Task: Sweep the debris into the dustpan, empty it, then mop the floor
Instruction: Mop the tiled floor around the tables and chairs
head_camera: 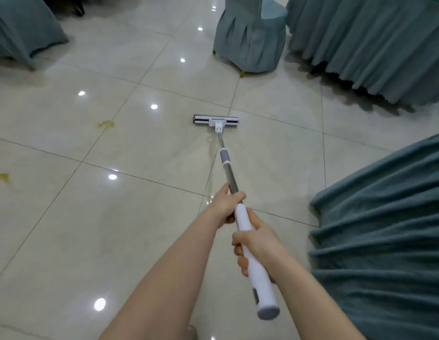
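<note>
On the floor: a flat mop with a white-and-grey head and a long steel pole [224, 153] rests its head on the glossy cream tiled floor [140, 217], out in front of the person, near a tile joint
Left hand: the left hand [227, 204] wraps round the bare steel pole just above the white plastic handle grip [248, 241], fingers curled under it
Right hand: the right hand [256, 244] grips the white grip lower down, fingers closed round it, thumb along the top
Stage: I judge this the mopping part; no dustpan or broom is in view
Handling: the mop looks light and stiff, a thin pole that should steer easily; the wet-looking tile is likely slippery, so the head should glide
Where to hold: two hands spaced apart as they are, one on the grip and one up the pole, gives good leverage
Left to do: yellowish stains [106, 123] and another yellow mark [4, 177] lie well to the left of the head
Surroundings: a chair in a teal pleated fabric cover [248, 40] stands beyond the mop; teal skirted table cloth [373, 50] hangs at the right
</note>
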`<state>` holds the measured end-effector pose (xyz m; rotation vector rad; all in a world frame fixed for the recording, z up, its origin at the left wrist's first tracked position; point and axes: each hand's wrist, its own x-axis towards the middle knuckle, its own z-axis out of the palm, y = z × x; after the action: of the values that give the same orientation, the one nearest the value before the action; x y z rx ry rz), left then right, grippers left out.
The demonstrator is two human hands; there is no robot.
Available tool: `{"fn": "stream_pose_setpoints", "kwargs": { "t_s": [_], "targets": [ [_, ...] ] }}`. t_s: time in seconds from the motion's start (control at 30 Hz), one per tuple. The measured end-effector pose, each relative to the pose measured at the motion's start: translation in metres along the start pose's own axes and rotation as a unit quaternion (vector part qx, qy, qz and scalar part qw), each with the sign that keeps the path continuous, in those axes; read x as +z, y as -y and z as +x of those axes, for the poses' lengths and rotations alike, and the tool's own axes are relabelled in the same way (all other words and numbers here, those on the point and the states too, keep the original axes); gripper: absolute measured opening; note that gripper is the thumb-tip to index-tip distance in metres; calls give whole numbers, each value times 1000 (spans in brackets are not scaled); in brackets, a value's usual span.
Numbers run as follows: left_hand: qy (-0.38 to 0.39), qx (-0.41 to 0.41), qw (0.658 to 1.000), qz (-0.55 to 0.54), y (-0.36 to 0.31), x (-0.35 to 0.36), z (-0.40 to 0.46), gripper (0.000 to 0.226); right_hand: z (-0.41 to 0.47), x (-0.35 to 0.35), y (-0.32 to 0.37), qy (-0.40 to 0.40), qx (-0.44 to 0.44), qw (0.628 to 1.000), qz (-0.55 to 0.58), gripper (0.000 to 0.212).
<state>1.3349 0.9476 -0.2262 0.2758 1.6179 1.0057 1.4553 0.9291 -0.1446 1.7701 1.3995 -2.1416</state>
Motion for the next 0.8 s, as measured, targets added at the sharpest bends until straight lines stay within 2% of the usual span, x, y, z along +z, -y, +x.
{"fn": "stream_pose_setpoints", "kwargs": {
  "t_s": [0.13,0.27,0.4,0.53,0.6,0.67,0.8],
  "targets": [
    [5,15,1000,3,-25,-41,40,7,45,28,36,19,2,1000,-17,49],
    [15,7,1000,-12,-24,-65,29,6,40,55,39,36,12,999,-18,51],
    [16,-3,1000,-27,-12,-72,-9,24,8,62,24,56,16,998,-32,57],
    [-1,1,999,-44,18,-62,-65,11,-44,57,-5,87,22,993,-73,56],
    [-10,-1,999,-51,40,-54,-96,23,-72,51,-28,99,33,991,-89,60],
    [-17,-7,998,-64,65,-41,-132,23,-103,44,-56,110,38,987,-113,65],
    [-46,-15,995,-91,126,-6,-213,39,-173,24,-120,135,38,978,-155,75]
  ]
}}
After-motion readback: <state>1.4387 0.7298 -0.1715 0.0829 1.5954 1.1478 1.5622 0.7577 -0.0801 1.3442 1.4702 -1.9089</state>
